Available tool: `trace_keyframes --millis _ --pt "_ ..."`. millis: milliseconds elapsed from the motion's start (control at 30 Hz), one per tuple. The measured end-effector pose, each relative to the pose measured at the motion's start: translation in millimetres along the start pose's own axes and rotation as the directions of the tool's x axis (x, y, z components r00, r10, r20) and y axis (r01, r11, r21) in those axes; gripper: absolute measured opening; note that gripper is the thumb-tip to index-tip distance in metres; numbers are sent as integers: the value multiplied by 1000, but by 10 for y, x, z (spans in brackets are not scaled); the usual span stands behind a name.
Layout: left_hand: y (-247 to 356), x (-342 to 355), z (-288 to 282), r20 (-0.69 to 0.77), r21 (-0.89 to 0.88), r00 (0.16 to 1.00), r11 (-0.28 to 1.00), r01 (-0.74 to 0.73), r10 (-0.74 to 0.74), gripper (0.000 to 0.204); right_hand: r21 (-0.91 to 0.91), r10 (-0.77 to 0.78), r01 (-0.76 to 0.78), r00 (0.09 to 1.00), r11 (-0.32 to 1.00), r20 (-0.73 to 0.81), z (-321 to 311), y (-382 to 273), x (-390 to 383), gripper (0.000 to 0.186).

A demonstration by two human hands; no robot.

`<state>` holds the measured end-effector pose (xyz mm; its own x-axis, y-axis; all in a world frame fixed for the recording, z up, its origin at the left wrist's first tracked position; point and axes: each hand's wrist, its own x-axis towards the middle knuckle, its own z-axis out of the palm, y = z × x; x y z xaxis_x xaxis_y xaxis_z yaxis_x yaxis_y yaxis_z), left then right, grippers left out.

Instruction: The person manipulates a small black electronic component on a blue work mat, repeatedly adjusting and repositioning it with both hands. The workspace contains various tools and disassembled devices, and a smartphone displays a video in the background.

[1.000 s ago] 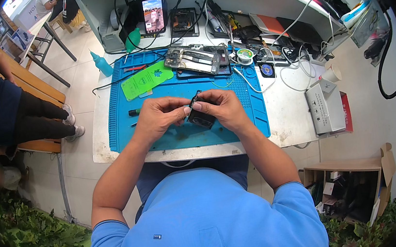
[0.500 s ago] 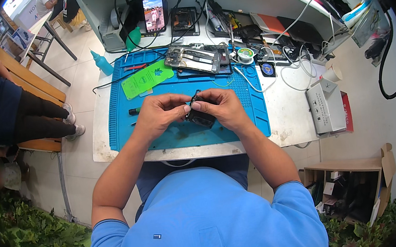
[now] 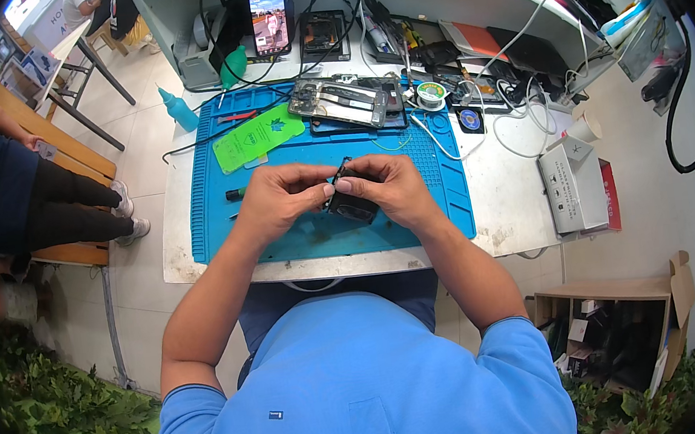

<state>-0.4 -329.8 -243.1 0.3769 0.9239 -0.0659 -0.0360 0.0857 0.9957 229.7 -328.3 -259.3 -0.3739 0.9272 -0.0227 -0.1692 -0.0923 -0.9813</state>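
A small black phone part sits pinched between both hands just above the near half of the blue work mat. The left hand and right hand each clamp it with fingertips. It looks light, stiff and fragile, best gripped by its edges. Beyond it on the mat lie a green card and an opened phone.

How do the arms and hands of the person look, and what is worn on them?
Both forearms are bare. The left hand and right hand have no gloves. Short blue sleeves of a blue shirt end above the elbows.
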Motion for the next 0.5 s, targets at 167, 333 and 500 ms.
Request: trace_keyframes --millis 167,333,500 --pt "-19 -14 7 18 33 999 998 -50 49 28 -25 -2 1 1000 1000 -9 -7 26 1 27" --pt "-43 -26 -26 36 122 995 988 -99 95 28 -67 -16 15 999 998 -28 18 35 0 28" --pt "-6 -23 -7 31 -3 999 999 -38 38 31 -74 -13 11 1000 997 -22 6 52 14 28"
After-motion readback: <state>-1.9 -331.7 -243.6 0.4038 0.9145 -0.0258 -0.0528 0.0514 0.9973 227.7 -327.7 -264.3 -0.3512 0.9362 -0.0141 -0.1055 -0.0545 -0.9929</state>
